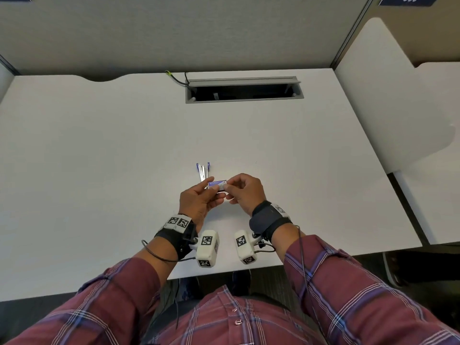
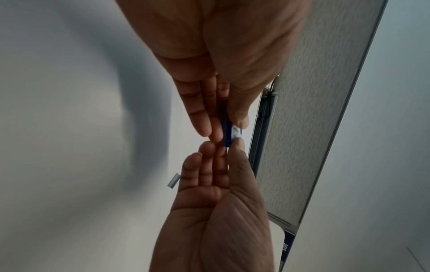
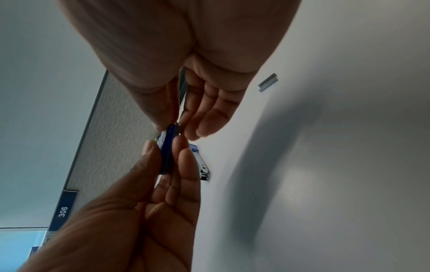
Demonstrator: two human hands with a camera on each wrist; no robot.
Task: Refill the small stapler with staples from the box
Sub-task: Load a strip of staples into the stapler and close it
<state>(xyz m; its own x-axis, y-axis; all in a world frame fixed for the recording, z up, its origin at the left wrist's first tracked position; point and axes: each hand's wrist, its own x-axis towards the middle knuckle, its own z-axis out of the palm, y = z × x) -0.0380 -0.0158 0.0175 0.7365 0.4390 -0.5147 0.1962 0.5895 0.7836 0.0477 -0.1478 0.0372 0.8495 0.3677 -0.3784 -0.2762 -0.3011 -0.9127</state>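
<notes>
A small blue-and-white staple box (image 1: 217, 183) is held just above the white desk (image 1: 99, 158) between both hands. My left hand (image 1: 211, 186) pinches its left end with thumb and fingers. My right hand (image 1: 227, 186) pinches its right end. The wrist views show the same box (image 2: 229, 132) (image 3: 168, 149) clamped between the fingertips. The small stapler (image 1: 203, 170) lies swung open on the desk just beyond the hands, with its blue end and chrome hinge (image 3: 201, 165) showing. A loose strip of staples (image 3: 267, 82) (image 2: 174, 181) lies on the desk beside my right hand.
A grey cable hatch (image 1: 244, 90) stands open at the back of the desk, with a cable (image 1: 176, 79) beside it. Fabric partition walls (image 1: 174, 33) close the back. Another white desk (image 1: 398, 108) adjoins on the right. The desk's front edge is close to my wrists.
</notes>
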